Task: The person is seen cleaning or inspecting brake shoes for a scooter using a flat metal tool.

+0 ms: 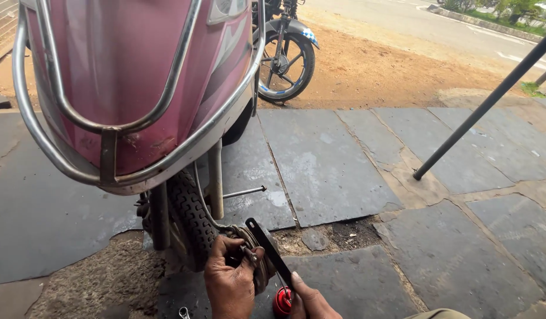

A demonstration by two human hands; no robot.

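Your right hand (pixel 305 301) has its fingers clenched around a long black flat metal wrench (pixel 271 251) whose head meets the wheel hub, your left hand (pixel 230 277) grips that grimy metal hub (pixel 258 263) beside the black ribbed front tyre (pixel 190 215) of the pink scooter (pixel 125 71).

The scooter (pixel 131 88) stands at the left on the slabs (pixel 326 165), its front wheel (pixel 187 218) under the guard rail (pixel 107 127). The left hand (pixel 228 277) rests on the hub (pixel 258 260) just right of the wheel. The right hand (pixel 308 301), right of it, holds a wrench (pixel 270 251) against the hub. A motorcycle (pixel 284 53) stands behind; a pole (pixel 485 103) leans at the right.
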